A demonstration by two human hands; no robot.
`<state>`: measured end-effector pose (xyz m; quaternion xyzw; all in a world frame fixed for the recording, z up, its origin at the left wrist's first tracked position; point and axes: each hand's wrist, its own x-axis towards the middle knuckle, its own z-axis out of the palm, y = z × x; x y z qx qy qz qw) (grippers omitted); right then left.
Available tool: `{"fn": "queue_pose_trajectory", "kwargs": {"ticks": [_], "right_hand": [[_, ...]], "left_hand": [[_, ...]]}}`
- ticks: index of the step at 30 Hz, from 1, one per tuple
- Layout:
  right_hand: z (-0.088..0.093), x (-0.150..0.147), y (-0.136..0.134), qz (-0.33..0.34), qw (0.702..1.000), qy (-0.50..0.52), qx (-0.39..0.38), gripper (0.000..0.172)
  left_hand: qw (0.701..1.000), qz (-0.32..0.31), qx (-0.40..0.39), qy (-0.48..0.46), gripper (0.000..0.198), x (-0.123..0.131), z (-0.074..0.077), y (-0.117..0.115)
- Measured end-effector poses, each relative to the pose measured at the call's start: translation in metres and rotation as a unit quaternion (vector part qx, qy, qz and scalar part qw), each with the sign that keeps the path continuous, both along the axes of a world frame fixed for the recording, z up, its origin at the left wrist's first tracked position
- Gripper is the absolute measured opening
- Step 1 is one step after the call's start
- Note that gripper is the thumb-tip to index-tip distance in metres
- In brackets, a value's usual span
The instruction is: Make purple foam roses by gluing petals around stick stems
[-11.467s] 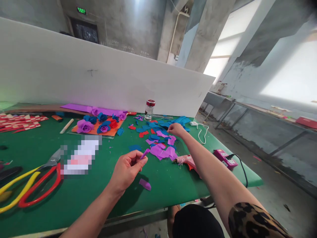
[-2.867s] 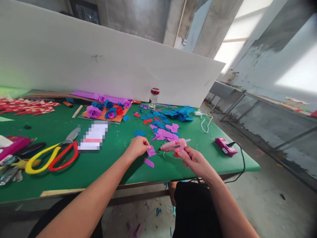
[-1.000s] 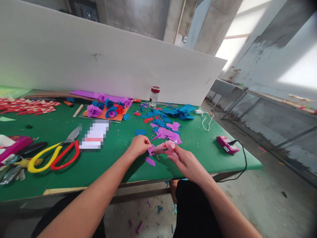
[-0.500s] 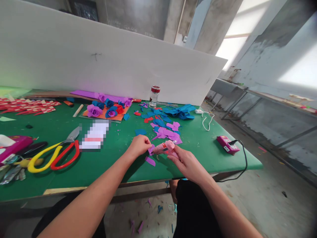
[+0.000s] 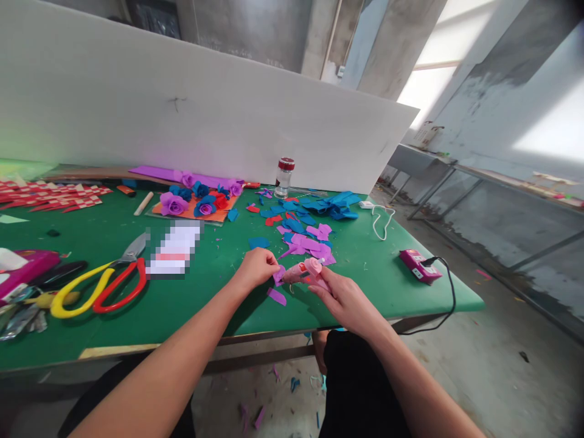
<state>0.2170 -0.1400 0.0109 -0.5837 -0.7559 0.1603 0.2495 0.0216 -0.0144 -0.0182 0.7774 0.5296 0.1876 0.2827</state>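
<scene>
- Above green desk (image 5: pixel 383 286), pinching small purple piece (image 5: pixel 279 275) by one edge with fingers of left hand (image 5: pixel 256 267), presumably to keep its face free.
- Gripping pink glue gun (image 5: pixel 301 272) with fingers of right hand (image 5: pixel 340 295), aimed left, likely for careful placing.
- Can't tell whether touching that piece with gun's tip.
- Pixelated past reading: pale rectangle (image 5: pixel 176 246).
- Cut off at left edge: magenta object (image 5: pixel 41 266).

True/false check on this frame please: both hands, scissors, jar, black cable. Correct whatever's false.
1. The right hand holds a pink glue gun. True.
2. The scissors have one yellow handle and one red. True.
3. The left hand holds the scissors. False: it pinches a purple piece.
4. The jar has a blue lid. False: it is red.
5. The black cable goes to the magenta block. True.
</scene>
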Motion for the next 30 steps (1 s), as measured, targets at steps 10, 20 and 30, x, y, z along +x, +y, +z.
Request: {"fn": "queue_pose_trajectory", "kwargs": {"ticks": [10, 20, 30], "right_hand": [[0.0001, 0.0009, 0.0004, 0.002, 1.0, 0.005, 0.0, 0.026], [-0.0018, 0.0026, 0.0008, -0.008, 1.0, -0.013, 0.018, 0.022], [-0.0022, 0.007, 0.0015, -0.012, 1.0, -0.017, 0.016, 0.019]], "left_hand": [[1.0, 0.003, -0.007, 0.007, 0.013, 0.0014, 0.0053, -0.0023], [1.0, 0.003, -0.008, 0.014, 0.012, 0.0013, 0.0042, -0.0014], [1.0, 0.006, -0.008, 0.002, 0.012, 0.001, 0.0016, -0.0009]]}}
